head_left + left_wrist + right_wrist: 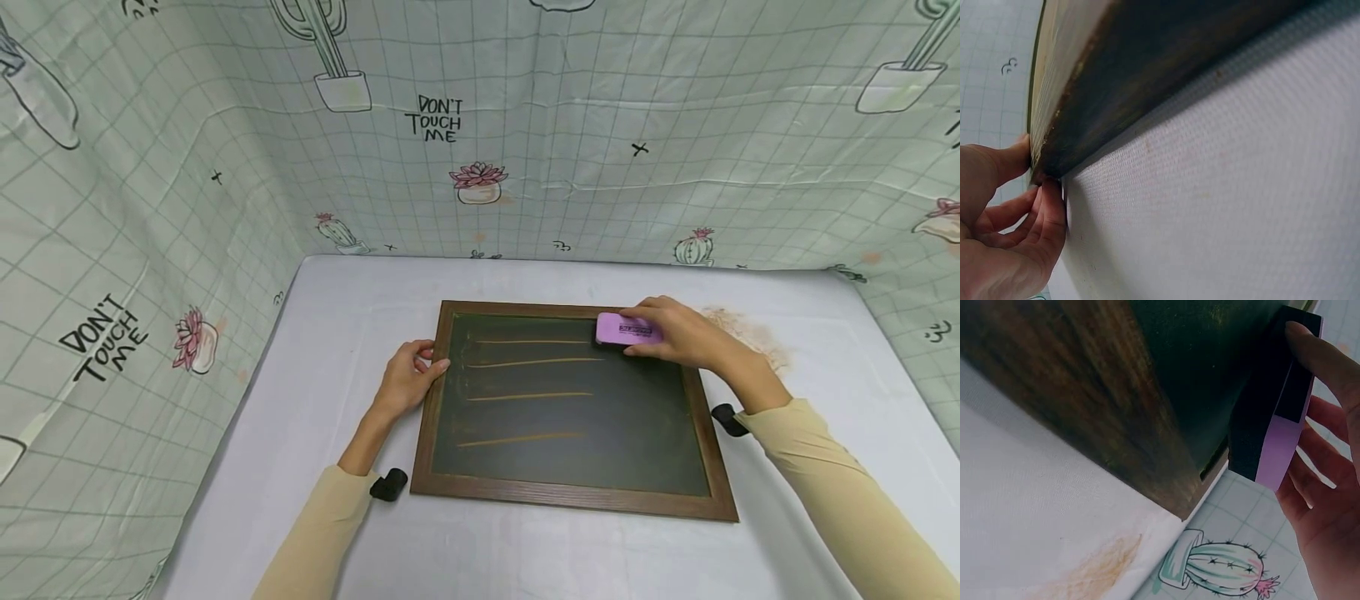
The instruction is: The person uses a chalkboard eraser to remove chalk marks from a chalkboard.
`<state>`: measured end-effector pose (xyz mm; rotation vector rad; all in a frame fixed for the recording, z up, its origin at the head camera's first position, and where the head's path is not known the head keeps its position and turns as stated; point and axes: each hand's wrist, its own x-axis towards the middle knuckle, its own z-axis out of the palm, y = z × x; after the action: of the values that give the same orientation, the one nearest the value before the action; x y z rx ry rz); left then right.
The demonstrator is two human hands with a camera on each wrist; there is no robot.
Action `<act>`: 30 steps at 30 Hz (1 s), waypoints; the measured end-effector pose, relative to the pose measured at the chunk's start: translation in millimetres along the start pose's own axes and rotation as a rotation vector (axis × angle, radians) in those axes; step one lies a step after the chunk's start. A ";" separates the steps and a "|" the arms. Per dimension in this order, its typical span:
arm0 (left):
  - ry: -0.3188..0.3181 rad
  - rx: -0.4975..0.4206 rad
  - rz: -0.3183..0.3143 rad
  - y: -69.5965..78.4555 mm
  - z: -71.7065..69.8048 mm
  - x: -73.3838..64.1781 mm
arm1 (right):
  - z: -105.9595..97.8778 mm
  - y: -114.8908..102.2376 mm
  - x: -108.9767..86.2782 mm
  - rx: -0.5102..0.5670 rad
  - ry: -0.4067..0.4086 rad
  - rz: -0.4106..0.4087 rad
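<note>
A chalkboard (pixel 645 433) in a brown wooden frame lies on the table. Several orange chalk lines (pixel 525 396) run across its left and middle part. My left hand (pixel 408 379) pinches the frame's left edge, thumb on the face and fingers curled at the underside, as the left wrist view (pixel 1016 231) also shows. In my right hand (pixel 675 333) is a purple chalkboard eraser (pixel 626 330) with a black felt side, held between thumb and fingers over the board's upper right part. The right wrist view shows the eraser (pixel 1279 447) close over the green surface, near the frame's corner.
Orange chalk dust (pixel 750 333) is smeared on the white tablecloth (pixel 360 300) beyond the board's right edge. A cloth (pixel 555 167) printed with cacti and a grid hangs behind the table and at its sides. Black wrist mounts (pixel 388 484) sit at both cuffs.
</note>
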<state>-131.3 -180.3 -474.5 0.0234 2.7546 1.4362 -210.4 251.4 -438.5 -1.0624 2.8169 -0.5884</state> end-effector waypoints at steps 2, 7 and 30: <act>0.002 0.004 0.002 0.1 -0.1 -0.3 | 0.7 -1.0 1.4 -0.003 0.007 -0.010; 0.004 0.000 -0.005 0.1 0.5 0.4 | 2.8 -2.9 4.6 -0.008 0.021 -0.047; -0.005 0.017 -0.026 0.5 1.3 1.5 | 12.0 -5.6 21.4 0.009 -0.008 -0.047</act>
<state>-132.7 -178.9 -474.8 -0.0083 2.7523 1.4045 -220.7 229.7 -446.1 -1.1295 2.7874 -0.5990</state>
